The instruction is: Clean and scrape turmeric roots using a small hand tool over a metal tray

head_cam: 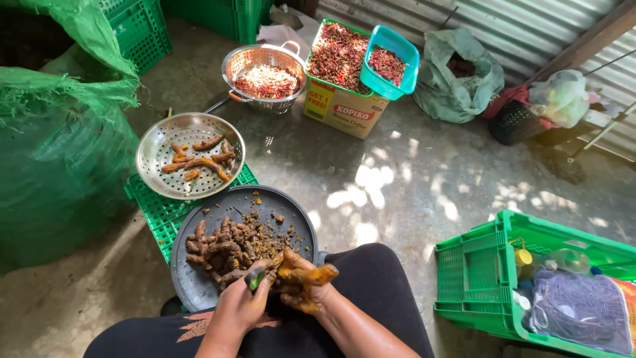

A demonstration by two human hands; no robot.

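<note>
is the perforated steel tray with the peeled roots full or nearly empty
Nearly empty. The perforated steel tray holds only a handful of peeled orange roots gathered on its right side; most of its holed bottom shows bare.

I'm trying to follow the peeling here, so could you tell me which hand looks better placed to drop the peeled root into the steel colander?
Probably the right hand: it grips the orange root, while the left hand holds the green-handled peeler. The colander lies ahead, to the left.
</note>
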